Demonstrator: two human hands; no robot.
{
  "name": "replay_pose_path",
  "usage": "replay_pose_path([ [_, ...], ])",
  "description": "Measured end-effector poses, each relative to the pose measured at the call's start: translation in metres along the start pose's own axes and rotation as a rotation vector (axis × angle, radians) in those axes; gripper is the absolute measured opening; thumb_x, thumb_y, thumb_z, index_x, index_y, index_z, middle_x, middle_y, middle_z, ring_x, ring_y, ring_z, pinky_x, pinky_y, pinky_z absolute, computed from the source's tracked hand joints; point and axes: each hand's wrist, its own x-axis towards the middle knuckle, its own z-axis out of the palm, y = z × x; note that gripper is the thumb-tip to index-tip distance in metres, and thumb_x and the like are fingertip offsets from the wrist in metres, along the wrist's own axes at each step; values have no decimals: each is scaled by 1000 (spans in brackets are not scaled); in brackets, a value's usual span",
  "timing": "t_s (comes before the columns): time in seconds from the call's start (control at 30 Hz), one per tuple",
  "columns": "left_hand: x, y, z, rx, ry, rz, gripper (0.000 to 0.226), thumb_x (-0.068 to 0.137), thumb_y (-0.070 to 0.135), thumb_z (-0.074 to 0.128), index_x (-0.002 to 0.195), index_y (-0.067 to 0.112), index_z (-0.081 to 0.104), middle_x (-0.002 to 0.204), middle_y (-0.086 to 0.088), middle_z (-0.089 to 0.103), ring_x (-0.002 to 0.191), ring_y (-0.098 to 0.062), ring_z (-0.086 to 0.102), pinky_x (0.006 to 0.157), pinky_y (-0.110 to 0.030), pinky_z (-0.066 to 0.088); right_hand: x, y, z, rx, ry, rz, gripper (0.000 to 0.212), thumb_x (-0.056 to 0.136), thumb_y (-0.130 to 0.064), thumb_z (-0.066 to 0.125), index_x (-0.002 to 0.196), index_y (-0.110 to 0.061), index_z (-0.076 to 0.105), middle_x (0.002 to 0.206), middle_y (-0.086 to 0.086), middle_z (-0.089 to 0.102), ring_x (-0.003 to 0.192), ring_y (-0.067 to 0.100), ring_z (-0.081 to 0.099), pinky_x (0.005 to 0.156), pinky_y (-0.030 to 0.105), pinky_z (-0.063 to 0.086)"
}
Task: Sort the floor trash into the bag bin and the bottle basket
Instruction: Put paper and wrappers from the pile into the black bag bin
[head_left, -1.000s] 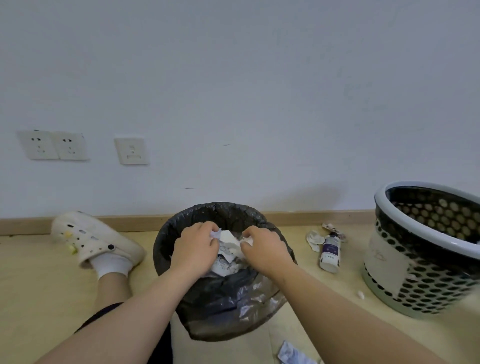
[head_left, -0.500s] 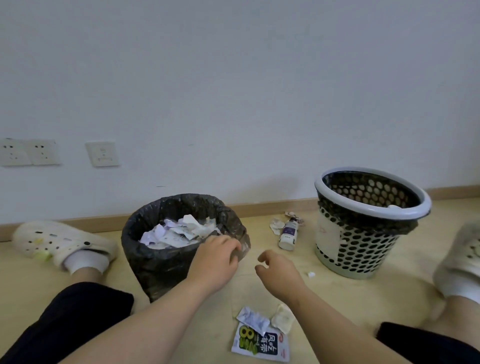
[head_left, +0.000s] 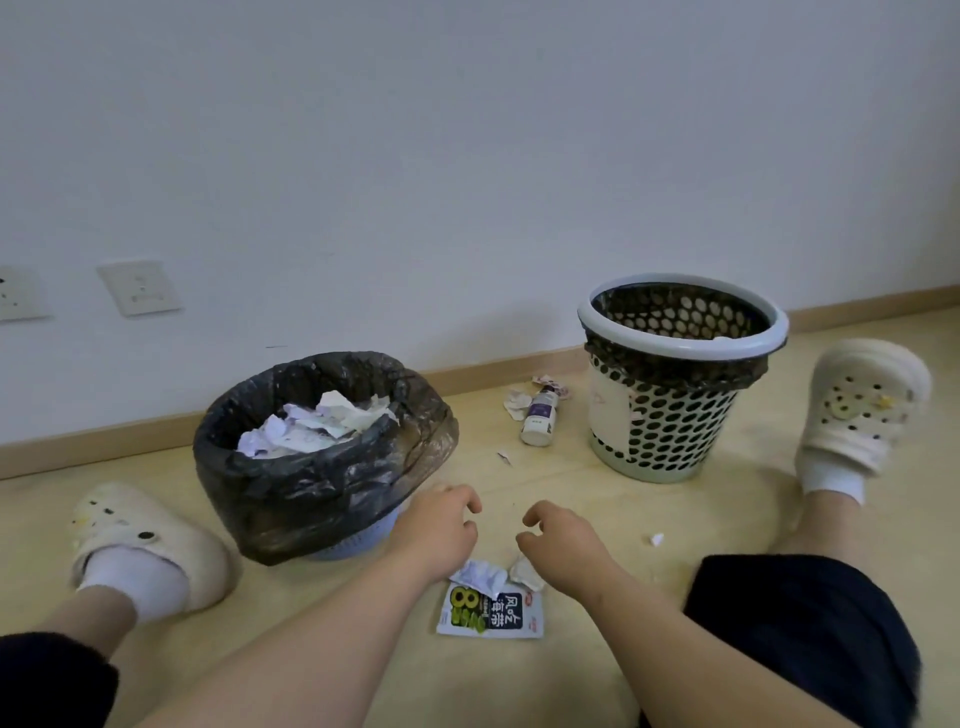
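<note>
bag bin (head_left: 311, 499), black liner, crumpled paper (head_left: 322, 426) inside, left by wall (head_left: 467, 156); perforated bottle basket (head_left: 670, 431) right; left grip (head_left: 439, 530), right grip (head_left: 563, 540) loosely curled, empty, near floor wrapper (head_left: 491, 610) printed green "8"; small bottle (head_left: 540, 418) lying beside basket, purple label unreadable

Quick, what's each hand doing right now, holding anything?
Left hand: open, fingers loosely curled, holding nothing.
Right hand: open, fingers loosely curled, holding nothing.
</note>
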Motion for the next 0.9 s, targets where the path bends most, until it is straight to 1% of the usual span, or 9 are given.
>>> replay_pose_path([
  [0.17,-9,-3,14,-65,-18,-53,27,94,17,45,119,22,54,132,-1,47,119,-20,46,98,-32,41,-8,11,11,-26,-39,28,36,93,-24,43,126,-14,50,124,11,57,108,27,55,90,36,45],
  [0.27,-12,-3,17,-101,0,-69,27,94,17,44,120,23,53,133,-1,46,119,-20,46,98,-32,40,-10,10,13,-40,-58,35,35,92,-23,44,125,-13,49,124,12,56,94,22,50,89,37,47],
  [0.3,-12,-3,16,-114,10,-73,27,95,17,44,120,23,53,133,-1,46,119,-20,46,98,-33,41,-10,9,12,-45,-61,34,35,92,-23,45,126,-13,49,125,13,55,95,22,50,90,37,47],
  [0.37,-13,-5,16,-139,25,-86,27,95,17,44,120,23,53,133,0,46,120,-20,46,98,-32,41,-10,6,11,-72,-70,22,36,93,-23,44,127,-13,49,128,12,53,106,26,54,91,37,46],
  [0.4,-13,-8,17,-152,26,-98,27,95,17,45,120,22,53,133,0,46,120,-20,47,98,-32,41,-10,5,11,-88,-70,14,36,93,-23,44,127,-13,48,129,11,52,111,27,53,92,37,45],
  [0.47,-13,-13,19,-165,16,-124,27,94,16,45,119,22,53,133,0,47,120,-19,47,98,-32,42,-9,1,11,-102,-69,0,36,93,-24,44,128,-14,48,131,10,51,116,27,51,95,36,44],
  [0.6,-8,-16,24,-194,-7,-178,28,93,13,44,118,21,54,133,-3,48,117,-21,50,95,-31,44,-6,3,15,-84,-70,-6,37,93,-25,44,128,-14,48,131,10,51,118,27,50,96,34,43],
  [0.73,-2,-16,39,-181,-61,-180,29,94,10,42,118,19,54,131,-5,47,110,-24,54,88,-31,46,-2,20,28,-64,-107,45,37,94,-26,45,129,-14,47,131,10,51,117,27,51,93,32,42],
  [0.9,15,-31,66,-138,-144,-201,28,94,10,40,118,18,55,128,-6,48,111,-24,53,86,-29,44,13,38,42,-43,-148,100,39,93,-27,48,130,-14,47,132,12,48,118,29,50,98,36,43],
])
